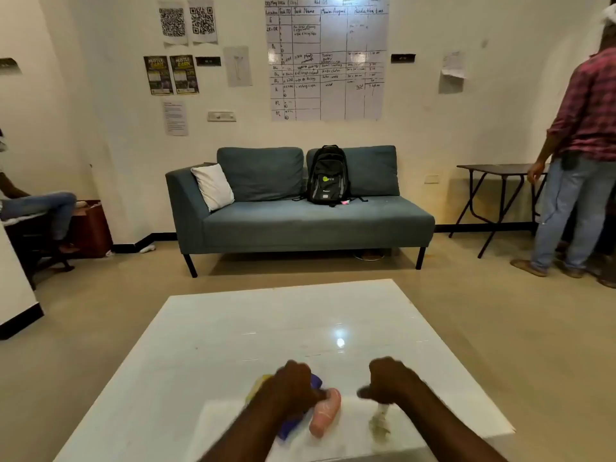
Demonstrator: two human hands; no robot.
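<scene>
Pink cylinder (325, 413) is lying on a pale board (230, 425) at the near edge of the white bench (233, 328). The left hand (293, 388) is curling its fingers round the cylinder's far end, over a blue wrapper (291, 426). The right hand (390, 381) is clenching a blurred pale tool (380, 423). The danger I'm judging is that smooth cylinder rolling off the edge if the grip slackens. Counting one cylinder, one tool, one wrapper, two hands.
</scene>
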